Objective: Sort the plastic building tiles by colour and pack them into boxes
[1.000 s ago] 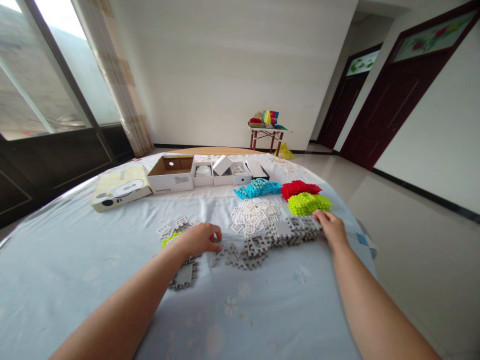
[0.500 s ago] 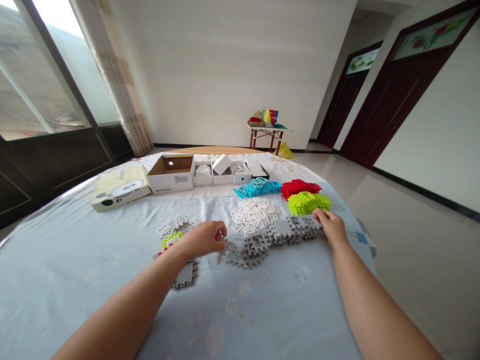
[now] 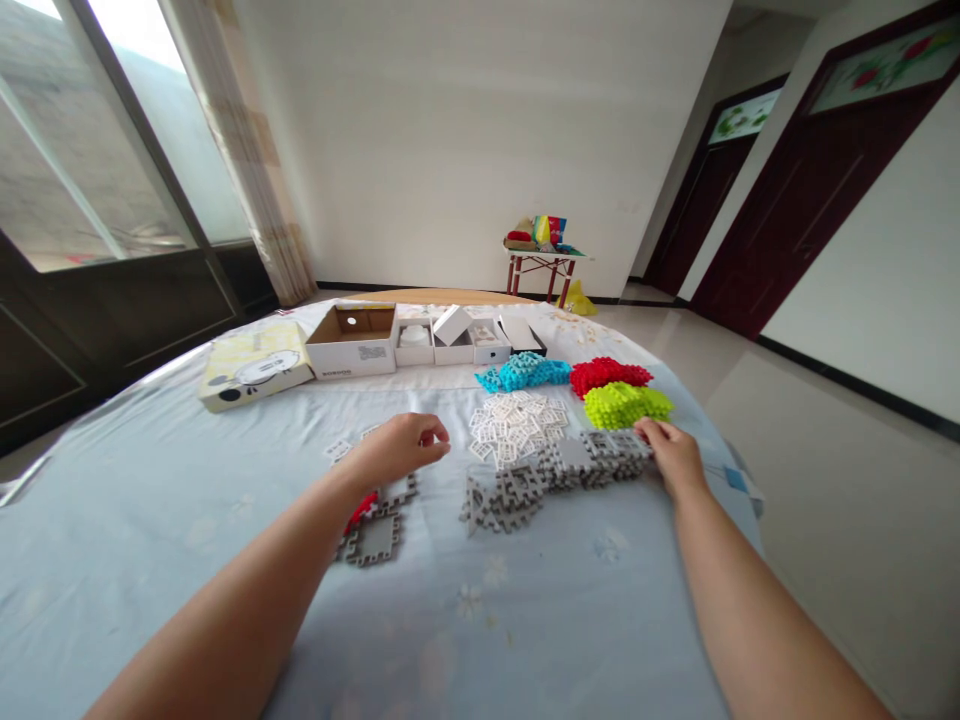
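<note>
your left hand [image 3: 411, 438] hangs over the cloth with its fingers curled and a gap by the thumb; nothing shows in it, but you cannot tell for sure from this angle; your right hand [image 3: 676, 460] pinches at the right end of the grey toothed tiles [image 3: 600, 458], touching them, though whether it grips one is hidden; the tiles lie in a leaning row just nearer you than the white lattice pieces [image 3: 517, 428].

a push from your right fingertips could topple that row, since the tiles seem to lean on one another; your left cuff of forearm could drag the red piece [image 3: 364, 508] and the grey square tile [image 3: 375, 540], as it passes low over them; the lime pile [image 3: 628, 403] sits close enough to your right knuckles to be knocked.

the pale blue tablecloth [image 3: 525, 630] is creased, so flat pieces may catch; beyond it stand an open white box [image 3: 352, 355], a small side table [image 3: 551, 257], a patterned curtain [image 3: 262, 170] and a dark red door [image 3: 795, 200].
</note>
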`<state>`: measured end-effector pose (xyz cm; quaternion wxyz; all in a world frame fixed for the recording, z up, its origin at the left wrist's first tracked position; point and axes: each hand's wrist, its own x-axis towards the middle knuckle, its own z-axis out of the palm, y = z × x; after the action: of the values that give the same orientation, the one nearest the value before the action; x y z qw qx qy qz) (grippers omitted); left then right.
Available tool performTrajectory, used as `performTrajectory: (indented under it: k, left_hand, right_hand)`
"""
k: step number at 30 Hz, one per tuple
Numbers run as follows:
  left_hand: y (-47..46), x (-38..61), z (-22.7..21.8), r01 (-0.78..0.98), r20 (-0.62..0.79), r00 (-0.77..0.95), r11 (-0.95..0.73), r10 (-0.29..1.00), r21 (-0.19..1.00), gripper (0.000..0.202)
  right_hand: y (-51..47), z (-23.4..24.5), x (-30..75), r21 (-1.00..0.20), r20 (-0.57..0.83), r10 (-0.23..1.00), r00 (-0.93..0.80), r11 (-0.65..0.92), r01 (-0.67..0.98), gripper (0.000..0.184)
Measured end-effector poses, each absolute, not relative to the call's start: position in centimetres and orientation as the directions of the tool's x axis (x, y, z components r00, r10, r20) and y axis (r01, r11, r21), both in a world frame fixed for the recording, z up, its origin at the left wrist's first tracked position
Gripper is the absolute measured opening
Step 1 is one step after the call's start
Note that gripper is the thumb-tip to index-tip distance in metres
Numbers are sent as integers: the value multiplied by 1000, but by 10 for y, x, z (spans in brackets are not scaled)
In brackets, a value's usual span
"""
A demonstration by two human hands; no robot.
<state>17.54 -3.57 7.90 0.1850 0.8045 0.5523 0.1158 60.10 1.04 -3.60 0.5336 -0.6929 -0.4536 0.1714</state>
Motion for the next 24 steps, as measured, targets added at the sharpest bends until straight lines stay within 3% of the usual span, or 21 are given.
performTrajectory:
  k: [4, 8, 14, 17, 20, 24]
  left_hand:
    - [-29, 151, 83, 910, -118, 347, -304, 930, 284, 31]
    - [-28, 141, 75, 935, -251, 330, -278, 910, 218, 33]
    - [-30, 143, 63, 945, -270, 322, -293, 907, 142, 54]
    - [-33, 148, 63, 945, -288, 327, -310, 900, 105, 54]
    - [-35, 150, 65, 934, -286, 357, -341, 889, 106, 50]
    - [-36, 152, 65, 908, -237, 411, -370, 880, 200, 50]
  right_hand:
    - [10, -35, 600, -900, 236, 812, 534, -23, 435, 35]
    - [10, -34, 599, -900, 240, 811, 533, -20, 436, 35]
    - [10, -36, 600, -896, 260, 811, 524, 0, 444, 36]
    - [11, -37, 601, -898, 261, 812, 521, 7, 439, 37]
    - [12, -38, 602, -899, 256, 813, 524, 1, 438, 38]
    - [13, -40, 603, -909, 243, 814, 527, 1, 418, 39]
